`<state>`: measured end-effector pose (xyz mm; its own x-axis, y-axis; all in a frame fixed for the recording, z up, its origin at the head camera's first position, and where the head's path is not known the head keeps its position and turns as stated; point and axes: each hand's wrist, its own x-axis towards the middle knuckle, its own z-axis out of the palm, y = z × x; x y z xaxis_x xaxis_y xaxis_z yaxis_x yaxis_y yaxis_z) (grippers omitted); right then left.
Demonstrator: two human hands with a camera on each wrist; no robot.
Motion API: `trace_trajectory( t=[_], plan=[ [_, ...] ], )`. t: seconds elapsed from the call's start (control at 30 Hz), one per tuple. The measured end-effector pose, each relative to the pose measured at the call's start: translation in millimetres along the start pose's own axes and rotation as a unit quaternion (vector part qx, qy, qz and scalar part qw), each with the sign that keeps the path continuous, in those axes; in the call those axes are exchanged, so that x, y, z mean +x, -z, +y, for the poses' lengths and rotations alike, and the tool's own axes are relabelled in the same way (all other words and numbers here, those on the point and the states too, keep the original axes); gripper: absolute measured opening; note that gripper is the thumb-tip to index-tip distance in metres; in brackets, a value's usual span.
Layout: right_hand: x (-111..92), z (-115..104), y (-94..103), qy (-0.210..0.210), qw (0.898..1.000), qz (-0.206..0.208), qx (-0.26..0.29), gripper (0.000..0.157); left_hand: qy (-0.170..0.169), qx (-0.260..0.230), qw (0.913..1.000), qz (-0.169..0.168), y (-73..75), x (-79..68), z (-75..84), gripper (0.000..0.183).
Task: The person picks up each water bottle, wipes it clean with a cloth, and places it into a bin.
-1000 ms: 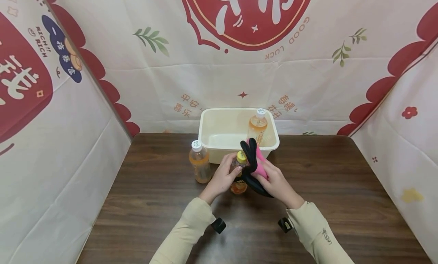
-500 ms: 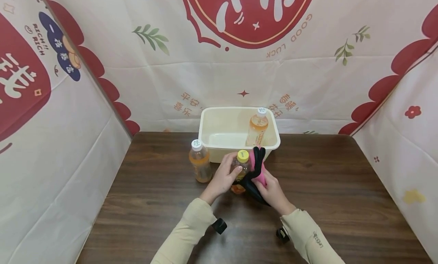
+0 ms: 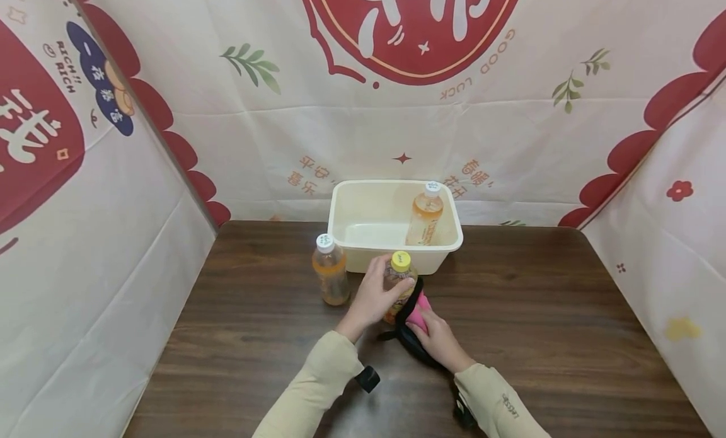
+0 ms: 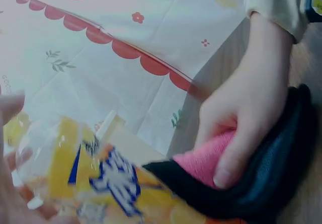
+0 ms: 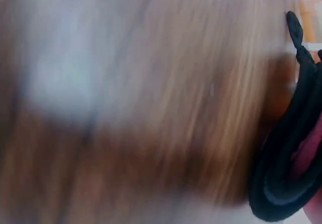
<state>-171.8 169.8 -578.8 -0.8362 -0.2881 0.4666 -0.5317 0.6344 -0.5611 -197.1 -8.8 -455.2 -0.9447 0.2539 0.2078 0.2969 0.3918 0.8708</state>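
Observation:
My left hand (image 3: 371, 298) holds a clear bottle with a yellow cap (image 3: 401, 261) upright on the table, its fingers and thumb around the upper part. In the left wrist view, the bottle (image 4: 113, 176) shows a yellow label with blue and white lettering. With my right hand (image 3: 442, 345) I pinch a pink and black cloth (image 3: 418, 313) on the bottle's right side. Its pink face lies inside a thick black edge; the cloth (image 4: 261, 183) reaches the bottle's lower part. Only the cloth's black loop and edge (image 5: 284, 158) show plainly in the blurred right wrist view.
A cream plastic tub (image 3: 354, 258) stands behind the hands against the cloth backdrop. Inside it, at the right, is a white-capped bottle (image 3: 425, 217). Another white-capped bottle (image 3: 331, 274) stands left of my left hand on the brown table (image 3: 227, 337).
My right hand has moved down and towards me with the cloth, along the bottle's right side. The black loops have dropped from cap height. My left hand stays on the bottle.

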Motion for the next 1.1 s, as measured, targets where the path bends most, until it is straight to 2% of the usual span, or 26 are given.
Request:
trace_trajectory(
  t=[0.1, 0.27, 0.37, 0.47, 0.63, 0.77, 0.9, 1.0, 1.1],
  plan=[
    [0.8, -1.7, -1.1, -0.002, 1.0, -0.002, 0.005, 0.036, 0.027, 0.013, 0.9994, 0.019, -2.8, 5.7, 1.3, 0.062],
    [1.2, -5.8, 4.0, -0.01, 1.0, -0.018, 0.022, 0.035, 0.044, -0.019, 0.9986, 0.023, 3.7, 12.1, -3.7, 0.063],
    [-2.7, -7.8, 10.0, -0.026, 0.998, -0.037, 0.034, 0.035, 0.043, -0.016, 0.9989, 0.012, 13.4, 9.2, -7.4, 0.058],
    [-7.6, -9.4, 16.8, -0.036, 0.998, -0.042, 0.041, 0.032, 0.027, 0.007, 0.9996, -0.005, 22.5, 5.0, -8.3, 0.055],
    [-6.1, -14.0, 29.3, -0.03, 0.999, -0.019, 0.039, 0.033, 0.004, 0.029, 0.998, -0.057, 34.3, 3.2, -6.8, 0.054],
    [9.9, -24.3, 46.5, 0.006, 0.999, 0.014, 0.042, 0.039, -0.008, 0.019, 0.9967, -0.079, 39.4, 2.2, -5.2, 0.05],
    [38.7, -39.0, 68.2, 0.068, 0.994, 0.052, 0.069, 0.042, -0.022, 0.019, 0.9961, -0.083, 37.3, 0.6, -6.2, 0.048],
    [60.9, -52.2, 80.6, 0.106, 0.989, 0.05, 0.087, 0.048, -0.032, 0.012, 0.9968, -0.072, 33.9, -0.3, -7.5, 0.046],
    [75.8, -61.3, 84.4, 0.123, 0.988, 0.023, 0.086, 0.051, -0.036, -0.002, 0.9978, -0.055, 30.6, -1.3, -8.7, 0.043]
  ],
)
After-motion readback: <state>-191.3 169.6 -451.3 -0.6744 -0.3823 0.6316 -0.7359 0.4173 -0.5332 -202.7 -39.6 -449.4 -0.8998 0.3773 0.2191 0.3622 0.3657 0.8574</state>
